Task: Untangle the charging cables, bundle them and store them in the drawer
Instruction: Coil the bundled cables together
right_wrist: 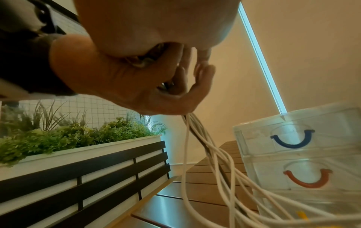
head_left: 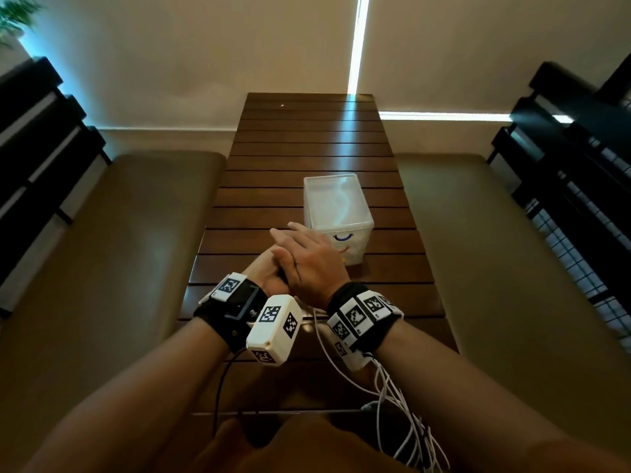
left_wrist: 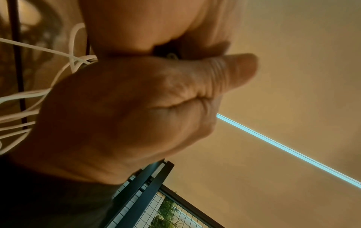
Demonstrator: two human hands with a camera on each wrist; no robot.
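Several white charging cables [head_left: 389,387] hang in a loose bunch from my joined hands down past the table's near edge. My left hand [head_left: 269,273] is closed in a fist round the cables [left_wrist: 64,72], thumb on top. In the right wrist view the cables [right_wrist: 195,146] drop out of the bottom of that fist [right_wrist: 121,80]. My right hand [head_left: 307,257] lies over the left one, fingers stretched forward and thumb across it. The translucent drawer unit [head_left: 338,213] stands just beyond my hands, its drawers closed, with a blue handle [right_wrist: 293,140] above an orange handle [right_wrist: 308,179].
A dark slatted wooden table [head_left: 307,148] runs away from me, with padded benches on the left [head_left: 119,233] and right [head_left: 478,233]. A thin black wire [head_left: 218,387] trails from my left wristband. A planter with greenery [right_wrist: 78,135] tops the slatted bench back.
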